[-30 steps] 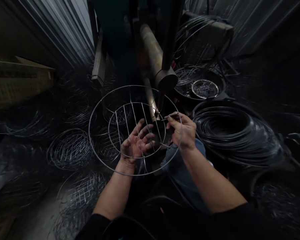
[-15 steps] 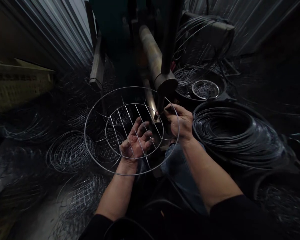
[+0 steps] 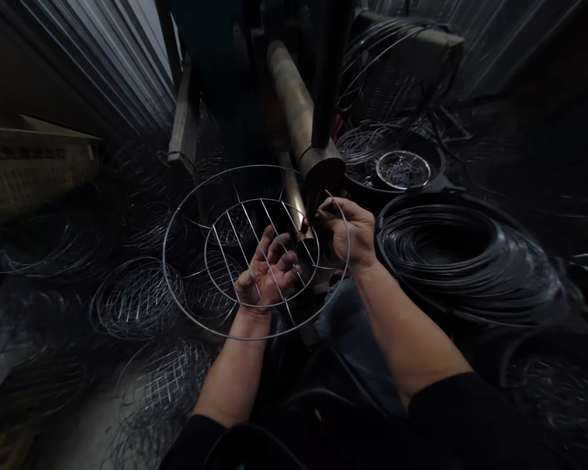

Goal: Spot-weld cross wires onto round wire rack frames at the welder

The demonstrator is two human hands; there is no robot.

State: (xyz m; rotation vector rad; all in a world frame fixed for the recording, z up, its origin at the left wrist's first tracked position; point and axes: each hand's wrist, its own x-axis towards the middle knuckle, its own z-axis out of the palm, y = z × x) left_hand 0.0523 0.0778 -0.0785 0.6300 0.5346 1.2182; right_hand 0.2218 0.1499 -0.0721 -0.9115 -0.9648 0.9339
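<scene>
A round wire rack (image 3: 164, 251), with two rings and several parallel bars, lies roughly level before me. My left hand (image 3: 267, 277) supports it from beneath, palm up and fingers half curled, with the thumb by the inner ring. At the rack's right side, my right hand (image 3: 355, 235) is closed in a pinch beside the machine's tips; whatever its fingers hold is too small to make out. The rack's inner ring passes between the upper metal electrode (image 3: 322, 163) and the lower brass rod (image 3: 293, 192). A small copper-coloured tip (image 3: 304, 225) shows there.
Finished-looking wire racks (image 3: 137, 297) lie stacked at the left. To the right sits a wide tub of wire rings (image 3: 514, 274). Behind it, a small round dish (image 3: 402, 171) holds short metal bits. A yellow crate (image 3: 34, 170) stands far left.
The view has shifted slightly, and the rack and both hands appear a little higher and farther left. My hold on the rack looks much the same.
</scene>
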